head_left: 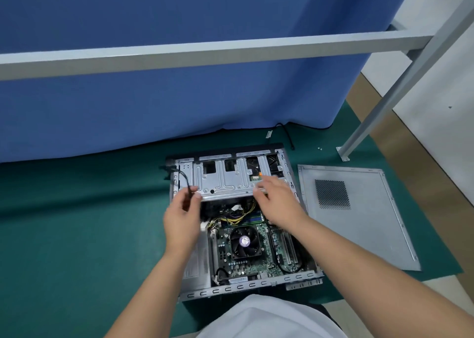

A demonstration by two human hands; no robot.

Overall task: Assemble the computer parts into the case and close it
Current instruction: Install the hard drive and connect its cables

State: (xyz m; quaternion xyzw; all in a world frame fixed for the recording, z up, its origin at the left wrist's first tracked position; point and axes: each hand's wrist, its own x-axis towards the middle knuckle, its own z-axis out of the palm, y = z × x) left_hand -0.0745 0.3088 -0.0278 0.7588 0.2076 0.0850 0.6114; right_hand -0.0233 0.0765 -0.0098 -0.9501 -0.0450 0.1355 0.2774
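An open computer case lies on its side on a green mat. Inside it I see the motherboard with a round CPU fan and a bundle of yellow and black wires. A silver drive cage spans the far half of the case. My left hand pinches a thin black cable at the cage's left front corner. My right hand rests on the cage's right front edge with its fingers curled over it. The grey side panel lies flat to the right of the case.
A blue curtain hangs behind the case. A grey metal frame bar crosses overhead, with its leg bolted down at the right. Small screws and a black cord lie on the mat behind the case.
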